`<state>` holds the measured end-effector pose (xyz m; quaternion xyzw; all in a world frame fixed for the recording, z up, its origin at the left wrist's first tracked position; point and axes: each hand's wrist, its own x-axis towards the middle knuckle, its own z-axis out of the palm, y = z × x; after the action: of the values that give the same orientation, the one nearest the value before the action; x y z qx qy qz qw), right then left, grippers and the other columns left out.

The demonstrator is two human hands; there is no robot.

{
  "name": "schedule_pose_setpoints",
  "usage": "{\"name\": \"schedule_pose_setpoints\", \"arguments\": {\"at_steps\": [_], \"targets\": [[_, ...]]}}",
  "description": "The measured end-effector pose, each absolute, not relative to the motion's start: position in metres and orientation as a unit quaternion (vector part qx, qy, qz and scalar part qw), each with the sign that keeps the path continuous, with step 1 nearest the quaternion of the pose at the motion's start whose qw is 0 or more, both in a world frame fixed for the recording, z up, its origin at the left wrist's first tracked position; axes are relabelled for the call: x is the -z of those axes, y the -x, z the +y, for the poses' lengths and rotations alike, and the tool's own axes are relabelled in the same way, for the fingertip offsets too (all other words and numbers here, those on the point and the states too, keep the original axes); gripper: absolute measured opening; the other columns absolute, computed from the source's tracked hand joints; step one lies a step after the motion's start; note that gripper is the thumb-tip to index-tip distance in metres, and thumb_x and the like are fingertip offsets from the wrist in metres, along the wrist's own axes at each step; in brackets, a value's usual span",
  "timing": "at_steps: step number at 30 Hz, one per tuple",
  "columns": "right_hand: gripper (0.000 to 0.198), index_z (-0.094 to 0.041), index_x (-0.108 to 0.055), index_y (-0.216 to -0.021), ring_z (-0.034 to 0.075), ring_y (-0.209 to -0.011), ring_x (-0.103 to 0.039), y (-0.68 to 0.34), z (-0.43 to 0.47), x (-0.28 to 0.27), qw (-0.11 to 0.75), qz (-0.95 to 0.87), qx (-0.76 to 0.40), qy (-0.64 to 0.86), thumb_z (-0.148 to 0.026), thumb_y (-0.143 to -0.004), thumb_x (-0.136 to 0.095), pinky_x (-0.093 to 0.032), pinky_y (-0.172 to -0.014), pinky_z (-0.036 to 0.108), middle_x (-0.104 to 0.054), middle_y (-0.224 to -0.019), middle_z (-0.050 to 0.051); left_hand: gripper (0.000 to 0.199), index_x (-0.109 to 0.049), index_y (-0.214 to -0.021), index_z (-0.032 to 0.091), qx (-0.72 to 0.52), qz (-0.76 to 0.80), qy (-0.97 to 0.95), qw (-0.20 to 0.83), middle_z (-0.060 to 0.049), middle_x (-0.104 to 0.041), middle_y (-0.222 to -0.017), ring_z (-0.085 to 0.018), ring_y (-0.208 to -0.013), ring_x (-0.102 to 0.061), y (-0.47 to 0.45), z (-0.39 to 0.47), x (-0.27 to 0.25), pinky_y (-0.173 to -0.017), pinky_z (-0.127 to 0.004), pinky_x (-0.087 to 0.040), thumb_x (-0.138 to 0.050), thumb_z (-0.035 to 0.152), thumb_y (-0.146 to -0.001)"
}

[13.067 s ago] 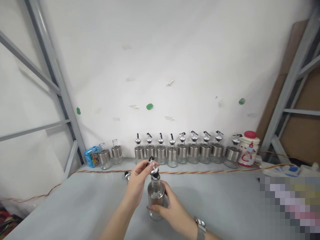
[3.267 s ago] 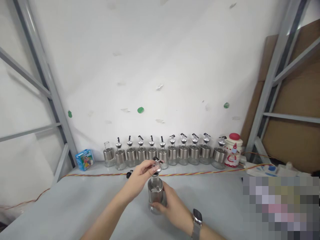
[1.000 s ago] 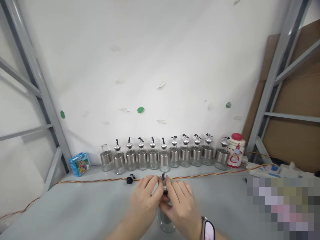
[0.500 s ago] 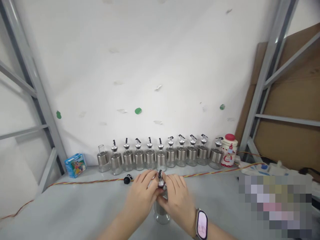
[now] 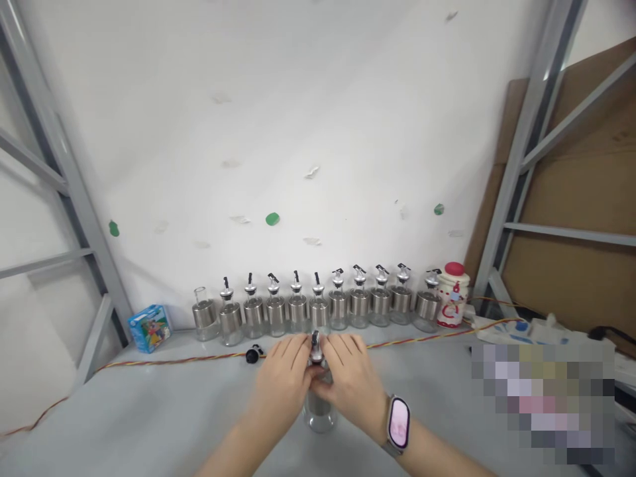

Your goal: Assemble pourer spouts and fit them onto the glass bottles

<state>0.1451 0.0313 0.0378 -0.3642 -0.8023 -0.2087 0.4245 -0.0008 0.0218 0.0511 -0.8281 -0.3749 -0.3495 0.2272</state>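
An oil bottle (image 5: 320, 419) of clear glass with a steel sleeve stands upright in front of me on the grey table. A silver pour spout (image 5: 317, 354) with a black flip top sits at its mouth. My left hand (image 5: 284, 374) is closed round the spout and neck from the left. From the other side, my right hand (image 5: 346, 374) is closed there too, the thumbs nearly meeting below the spout. The fingers hide most of the neck and part of the sleeve. A loose pour spout (image 5: 254, 354) lies to the left of my left hand.
Along the wall stands a row of similar bottles with spouts (image 5: 318, 308); the leftmost bottle (image 5: 205, 320) has no spout. A blue box (image 5: 150, 328), a red-lidded jar (image 5: 453, 298) and a power strip (image 5: 541, 329) flank them. A twisted cord (image 5: 199, 360) crosses the table.
My hands and the bottle have shifted slightly away from me, up in the view. Both hands keep their grip round the spout and neck. The camera view has moved a little.
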Motion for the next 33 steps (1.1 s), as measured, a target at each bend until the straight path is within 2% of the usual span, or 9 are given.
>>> {"name": "schedule_pose_setpoints", "arguments": {"at_steps": [3,7,11,15,18,20,26,31,33], "targets": [[0.004,-0.016,-0.052,-0.068,0.018,-0.063,-0.039,-0.14,0.035,-0.038,0.438,-0.793,0.207,0.37,-0.018,-0.067,-0.049,-0.03,-0.058,0.031,-0.049,-0.064,0.003,0.019,-0.054,-0.096,0.012,0.337,-0.37,0.837,0.222,-0.011,-0.061,-0.096,-0.023,-0.087,-0.057,0.002,0.022,-0.051,-0.073,-0.039,-0.047,-0.046,0.012,-0.079],[0.005,-0.018,-0.049,-0.062,0.018,-0.062,-0.039,-0.134,0.035,-0.035,0.467,-0.775,0.188,0.383,-0.018,-0.067,-0.047,-0.031,-0.058,0.031,-0.046,-0.061,0.002,0.014,-0.055,-0.089,0.014,0.338,-0.375,0.839,0.202,-0.01,-0.061,-0.095,-0.023,-0.087,-0.056,0.005,0.022,-0.055,-0.073,-0.038,-0.046,-0.046,0.011,-0.079],[0.022,-0.013,-0.052,-0.092,0.021,-0.075,-0.045,-0.139,0.032,-0.025,0.482,-0.777,0.109,0.39,-0.017,-0.071,-0.048,-0.037,-0.068,0.036,-0.054,-0.079,0.007,0.02,-0.054,-0.099,0.018,0.382,-0.395,0.833,0.069,-0.008,-0.06,-0.101,-0.023,-0.094,-0.054,0.009,0.023,-0.051,-0.08,-0.039,-0.044,-0.051,0.023,-0.079],[0.062,-0.016,-0.026,-0.13,0.024,-0.101,-0.044,-0.158,0.027,-0.015,0.415,-0.831,-0.038,0.369,-0.03,-0.077,-0.054,-0.037,-0.086,0.04,-0.049,-0.114,0.013,0.062,-0.028,-0.128,0.025,0.446,-0.413,0.769,-0.199,-0.01,-0.043,-0.127,-0.023,-0.112,-0.045,0.015,0.024,-0.016,-0.093,-0.039,-0.037,-0.058,0.031,-0.074],[0.067,-0.023,-0.018,-0.134,0.022,-0.105,-0.045,-0.174,0.028,-0.012,0.43,-0.805,-0.162,0.376,-0.036,-0.078,-0.053,-0.038,-0.089,0.038,-0.045,-0.118,0.01,0.093,-0.022,-0.132,0.023,0.444,-0.41,0.728,-0.324,-0.012,-0.033,-0.135,-0.03,-0.122,-0.032,0.017,0.025,0.016,-0.1,-0.044,-0.027,-0.074,0.03,-0.056],[0.059,-0.025,-0.021,-0.132,0.02,-0.101,-0.049,-0.181,0.033,-0.012,0.478,-0.749,-0.233,0.395,-0.036,-0.081,-0.049,-0.039,-0.088,0.037,-0.047,-0.115,0.008,0.087,-0.026,-0.131,0.023,0.452,-0.431,0.698,-0.351,-0.011,-0.036,-0.134,-0.029,-0.122,-0.033,0.016,0.026,0.03,-0.102,-0.043,-0.023,-0.073,0.027,-0.058],[0.043,-0.026,-0.036,-0.117,0.017,-0.08,-0.057,-0.188,0.051,-0.005,0.576,-0.584,-0.335,0.464,-0.043,-0.08,-0.047,-0.044,-0.075,0.034,-0.05,-0.099,0.004,0.068,-0.032,-0.124,0.023,0.535,-0.485,0.626,-0.295,-0.009,-0.041,-0.128,-0.024,-0.113,-0.043,0.043,0.041,0.022,-0.093,-0.037,-0.036,-0.065,0.028,-0.065],[0.038,-0.027,-0.037,-0.114,0.015,-0.072,-0.058,-0.182,0.047,-0.001,0.572,-0.574,-0.381,0.445,-0.042,-0.08,-0.047,-0.044,-0.07,0.033,-0.05,-0.09,0.0,0.074,-0.026,-0.127,0.02,0.612,-0.613,0.494,-0.073,-0.008,-0.054,-0.103,-0.021,-0.085,-0.057,0.14,0.074,0.001,-0.076,-0.036,-0.046,-0.061,0.041,-0.066],[0.038,-0.027,-0.035,-0.115,0.015,-0.072,-0.058,-0.178,0.043,-0.001,0.563,-0.585,-0.381,0.442,-0.04,-0.081,-0.046,-0.044,-0.068,0.032,-0.05,-0.09,0.0,0.074,-0.028,-0.126,0.019,0.586,-0.664,0.465,0.009,-0.008,-0.053,-0.107,-0.022,-0.089,-0.056,0.18,0.088,-0.002,-0.079,-0.036,-0.045,-0.061,0.042,-0.065]]}}
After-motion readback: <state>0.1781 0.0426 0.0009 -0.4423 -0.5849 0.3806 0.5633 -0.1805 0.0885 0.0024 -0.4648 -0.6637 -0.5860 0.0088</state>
